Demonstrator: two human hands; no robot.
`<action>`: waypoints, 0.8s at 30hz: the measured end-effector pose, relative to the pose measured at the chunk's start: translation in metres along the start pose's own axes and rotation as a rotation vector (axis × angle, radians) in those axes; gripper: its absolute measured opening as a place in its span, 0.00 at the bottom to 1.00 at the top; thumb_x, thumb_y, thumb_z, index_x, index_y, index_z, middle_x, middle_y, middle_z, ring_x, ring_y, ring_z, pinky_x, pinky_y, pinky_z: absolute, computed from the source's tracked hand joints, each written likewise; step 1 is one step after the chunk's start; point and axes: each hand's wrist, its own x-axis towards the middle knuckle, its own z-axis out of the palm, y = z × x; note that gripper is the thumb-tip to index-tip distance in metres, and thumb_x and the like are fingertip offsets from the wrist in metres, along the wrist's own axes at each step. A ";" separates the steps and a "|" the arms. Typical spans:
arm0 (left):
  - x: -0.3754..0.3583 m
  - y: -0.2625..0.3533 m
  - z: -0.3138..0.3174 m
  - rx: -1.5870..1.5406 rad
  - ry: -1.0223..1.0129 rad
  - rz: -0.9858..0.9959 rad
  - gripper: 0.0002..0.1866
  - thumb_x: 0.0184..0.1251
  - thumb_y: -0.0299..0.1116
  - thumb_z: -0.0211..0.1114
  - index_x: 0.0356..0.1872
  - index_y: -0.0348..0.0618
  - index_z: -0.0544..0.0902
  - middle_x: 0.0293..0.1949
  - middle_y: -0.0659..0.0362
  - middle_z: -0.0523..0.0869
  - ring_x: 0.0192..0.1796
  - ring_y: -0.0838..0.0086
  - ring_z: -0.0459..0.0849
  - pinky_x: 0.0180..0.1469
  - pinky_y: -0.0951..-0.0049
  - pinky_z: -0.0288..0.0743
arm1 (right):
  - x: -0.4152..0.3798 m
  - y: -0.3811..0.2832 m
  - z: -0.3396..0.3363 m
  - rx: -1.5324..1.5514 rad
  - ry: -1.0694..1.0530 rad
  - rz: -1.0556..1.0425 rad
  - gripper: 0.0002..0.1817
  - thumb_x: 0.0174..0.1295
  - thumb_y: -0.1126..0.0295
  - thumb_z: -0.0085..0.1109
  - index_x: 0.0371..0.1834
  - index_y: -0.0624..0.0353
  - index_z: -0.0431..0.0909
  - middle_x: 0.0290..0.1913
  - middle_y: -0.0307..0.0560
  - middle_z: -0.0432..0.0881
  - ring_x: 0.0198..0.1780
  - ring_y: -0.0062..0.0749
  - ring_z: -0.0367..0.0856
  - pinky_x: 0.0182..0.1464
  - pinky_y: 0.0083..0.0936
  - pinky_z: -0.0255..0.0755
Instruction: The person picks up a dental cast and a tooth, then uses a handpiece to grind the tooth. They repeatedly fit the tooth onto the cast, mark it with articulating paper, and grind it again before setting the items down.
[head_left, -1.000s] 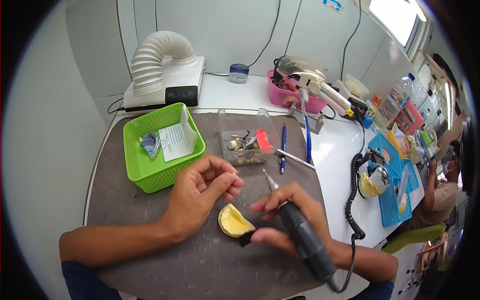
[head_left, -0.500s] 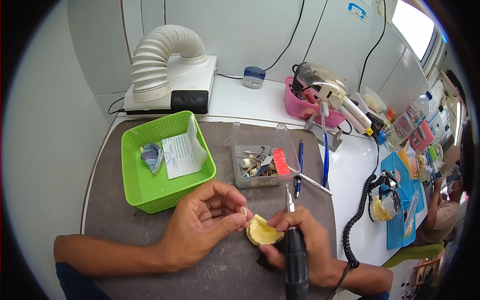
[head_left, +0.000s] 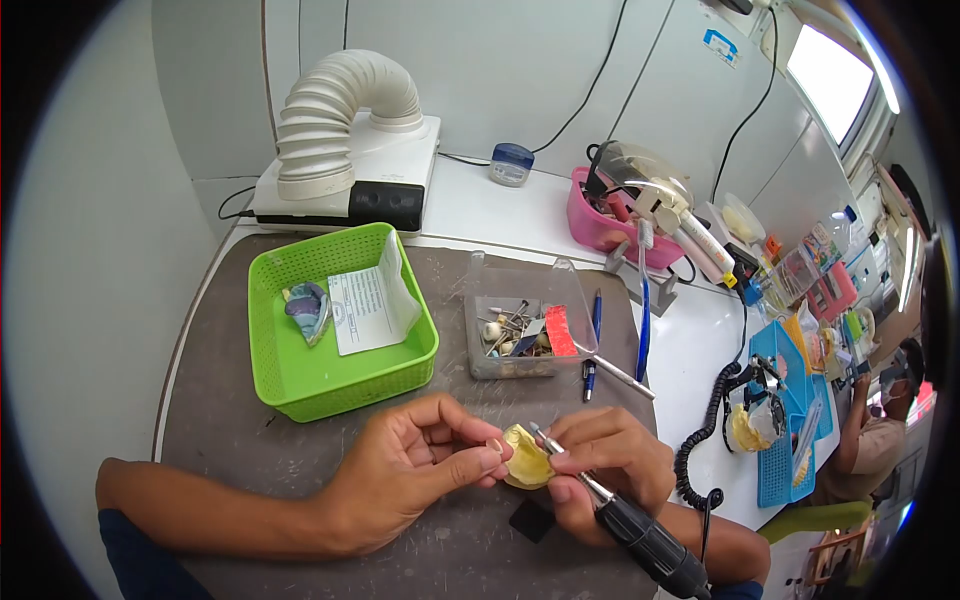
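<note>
Indoors, a brown mat [head_left: 330, 460] covers the white table [head_left: 480, 215] beside panelled walls [head_left: 500, 80].

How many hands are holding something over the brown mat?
2. The left hand pinches a small pale piece by the yellow shell; the right hand grips the black handpiece, right of the shell.

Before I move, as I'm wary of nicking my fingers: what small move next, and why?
Probably ease the drill slowly left, toward the pale piece. Your left hand pinches that piece, fingertips right beside it; your right hand holds the drill, its tip near the yellow cast, with a gap between tip and piece.
</note>
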 end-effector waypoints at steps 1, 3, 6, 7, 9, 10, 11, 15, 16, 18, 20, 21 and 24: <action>0.000 -0.001 0.000 0.010 -0.004 0.002 0.09 0.73 0.24 0.67 0.49 0.33 0.79 0.49 0.52 0.88 0.51 0.73 0.88 0.57 0.75 0.84 | -0.001 0.000 0.000 -0.006 -0.012 0.002 0.16 0.48 0.80 0.75 0.42 0.65 0.83 0.35 0.53 0.86 0.39 0.43 0.90 0.39 0.31 0.85; 0.000 -0.003 0.000 0.013 -0.010 0.003 0.08 0.73 0.24 0.67 0.48 0.33 0.79 0.49 0.51 0.88 0.51 0.72 0.88 0.58 0.75 0.84 | 0.001 -0.003 0.001 -0.009 -0.037 0.010 0.15 0.47 0.83 0.72 0.40 0.65 0.83 0.34 0.52 0.87 0.40 0.44 0.91 0.40 0.31 0.86; -0.001 -0.004 0.000 -0.015 -0.013 -0.023 0.07 0.73 0.23 0.66 0.47 0.34 0.79 0.50 0.49 0.88 0.52 0.70 0.89 0.59 0.73 0.85 | -0.001 -0.005 0.004 0.036 0.005 0.056 0.16 0.48 0.82 0.74 0.41 0.65 0.81 0.35 0.53 0.87 0.43 0.47 0.92 0.41 0.31 0.87; -0.002 -0.004 0.001 -0.041 -0.018 -0.043 0.08 0.73 0.23 0.67 0.48 0.33 0.79 0.50 0.47 0.88 0.52 0.70 0.89 0.58 0.73 0.85 | -0.002 -0.005 0.003 0.072 -0.022 0.070 0.16 0.49 0.82 0.75 0.41 0.65 0.79 0.36 0.54 0.87 0.44 0.49 0.92 0.42 0.31 0.88; -0.003 -0.001 0.003 -0.064 -0.020 -0.060 0.08 0.73 0.23 0.67 0.48 0.33 0.79 0.50 0.46 0.88 0.52 0.69 0.89 0.57 0.72 0.86 | -0.002 -0.006 0.003 0.112 -0.048 0.081 0.17 0.51 0.81 0.76 0.41 0.64 0.78 0.36 0.54 0.86 0.46 0.50 0.92 0.42 0.32 0.88; -0.003 0.002 0.005 -0.052 -0.005 -0.077 0.08 0.73 0.23 0.67 0.48 0.33 0.79 0.50 0.46 0.88 0.51 0.69 0.90 0.56 0.73 0.86 | -0.003 -0.007 0.001 0.101 -0.085 0.083 0.18 0.52 0.80 0.77 0.42 0.64 0.77 0.37 0.55 0.86 0.47 0.51 0.92 0.43 0.32 0.88; -0.002 0.003 0.006 -0.041 0.011 -0.094 0.08 0.73 0.24 0.67 0.48 0.33 0.79 0.49 0.45 0.88 0.50 0.69 0.90 0.55 0.73 0.87 | -0.003 -0.007 0.000 0.090 -0.122 0.085 0.18 0.53 0.79 0.77 0.42 0.64 0.76 0.37 0.55 0.86 0.48 0.51 0.92 0.43 0.32 0.89; -0.003 0.003 0.006 -0.048 0.010 -0.090 0.08 0.73 0.24 0.67 0.48 0.33 0.79 0.48 0.46 0.88 0.49 0.69 0.90 0.54 0.74 0.87 | -0.003 -0.008 0.000 0.070 -0.129 0.091 0.18 0.52 0.79 0.78 0.42 0.64 0.77 0.37 0.56 0.86 0.48 0.51 0.92 0.43 0.33 0.89; -0.003 0.003 0.006 -0.047 0.007 -0.090 0.08 0.73 0.23 0.67 0.48 0.33 0.79 0.48 0.46 0.88 0.49 0.69 0.90 0.54 0.74 0.87 | -0.004 -0.008 0.000 0.072 -0.124 0.095 0.18 0.52 0.79 0.78 0.42 0.65 0.77 0.37 0.56 0.87 0.48 0.51 0.92 0.43 0.32 0.89; -0.003 0.002 0.005 -0.046 0.005 -0.089 0.09 0.73 0.23 0.67 0.48 0.33 0.79 0.48 0.46 0.88 0.49 0.69 0.90 0.55 0.74 0.87 | -0.004 -0.008 0.001 0.075 -0.121 0.098 0.18 0.52 0.79 0.78 0.41 0.65 0.77 0.38 0.57 0.87 0.47 0.51 0.92 0.43 0.32 0.89; -0.003 0.002 0.004 -0.049 -0.002 -0.093 0.09 0.73 0.23 0.68 0.48 0.33 0.78 0.47 0.47 0.88 0.49 0.69 0.90 0.55 0.74 0.87 | -0.004 -0.008 0.001 0.075 -0.123 0.085 0.18 0.52 0.79 0.78 0.42 0.65 0.78 0.38 0.58 0.87 0.47 0.50 0.92 0.44 0.32 0.89; -0.003 0.002 0.004 -0.049 -0.001 -0.094 0.09 0.73 0.23 0.68 0.48 0.33 0.78 0.47 0.47 0.88 0.49 0.69 0.90 0.55 0.74 0.87 | -0.003 -0.008 0.001 0.077 -0.123 0.086 0.18 0.52 0.79 0.78 0.42 0.65 0.78 0.38 0.58 0.87 0.47 0.50 0.92 0.44 0.32 0.89; -0.003 0.002 0.004 -0.045 0.006 -0.108 0.09 0.72 0.23 0.68 0.48 0.33 0.78 0.46 0.48 0.88 0.49 0.69 0.90 0.55 0.74 0.86 | -0.003 -0.010 0.001 0.070 -0.128 0.089 0.18 0.52 0.79 0.78 0.42 0.66 0.78 0.38 0.58 0.88 0.47 0.50 0.92 0.44 0.32 0.89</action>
